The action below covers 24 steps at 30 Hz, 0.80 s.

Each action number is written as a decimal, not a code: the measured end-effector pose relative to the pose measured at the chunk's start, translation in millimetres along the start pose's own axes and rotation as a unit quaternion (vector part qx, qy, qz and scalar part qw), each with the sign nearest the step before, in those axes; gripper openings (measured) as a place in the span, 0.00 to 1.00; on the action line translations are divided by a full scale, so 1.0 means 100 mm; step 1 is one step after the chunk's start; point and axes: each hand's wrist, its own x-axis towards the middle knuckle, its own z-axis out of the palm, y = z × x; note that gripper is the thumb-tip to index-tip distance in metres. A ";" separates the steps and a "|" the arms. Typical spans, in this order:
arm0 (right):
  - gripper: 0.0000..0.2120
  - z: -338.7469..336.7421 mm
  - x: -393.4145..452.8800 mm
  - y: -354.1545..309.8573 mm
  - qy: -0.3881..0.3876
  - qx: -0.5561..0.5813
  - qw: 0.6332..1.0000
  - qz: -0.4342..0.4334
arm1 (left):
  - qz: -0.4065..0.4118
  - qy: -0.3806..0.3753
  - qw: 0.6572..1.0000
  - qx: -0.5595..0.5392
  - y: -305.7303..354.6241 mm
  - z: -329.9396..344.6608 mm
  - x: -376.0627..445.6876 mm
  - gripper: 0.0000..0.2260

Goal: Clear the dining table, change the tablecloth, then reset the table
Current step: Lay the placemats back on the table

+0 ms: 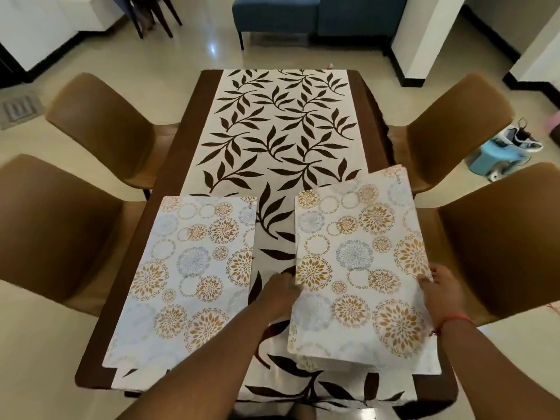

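Both hands grip a stack of floral placemats [360, 268] at the near right of the bench [181, 137]: the left hand [280, 294] pinches the stack's left edge, the right hand [439, 294] clasps its right edge, fingers curled under. More mats show beneath the top one at the near edge, so several appear to be held together. A single placemat [188, 277] already lies flat at the near left, well apart from the stack. The leaf-print tablecloth [278, 128] covers the bench down its middle, with dark borders at the sides, and four brown chairs [100, 128] stand around it. Judging by this, clearing and the cloth change are done and resetting is in hand. The next move likely calls for peeling one mat off the stack, squaring it to the near right place, then carrying the rest toward the far seats.
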 end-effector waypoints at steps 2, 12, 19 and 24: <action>0.07 -0.04 -0.07 -0.12 -0.005 0.035 0.999 -0.001 | -0.031 -0.002 0.994 -0.104 0.03 -0.16 -0.06 0.19; 0.13 1.32 -0.85 -1.25 -0.029 0.096 0.994 -0.053 | 0.016 0.118 0.941 -0.317 -0.95 -1.48 -0.34 0.11; 0.19 3.08 -1.76 -2.12 -0.103 0.109 0.984 -0.094 | -0.012 0.201 0.924 -0.326 -2.44 -2.96 -0.74 0.07; 0.17 4.20 -2.53 -2.66 -0.207 0.150 0.964 -0.079 | -0.098 0.261 0.904 -0.323 -3.52 -3.70 -1.15 0.09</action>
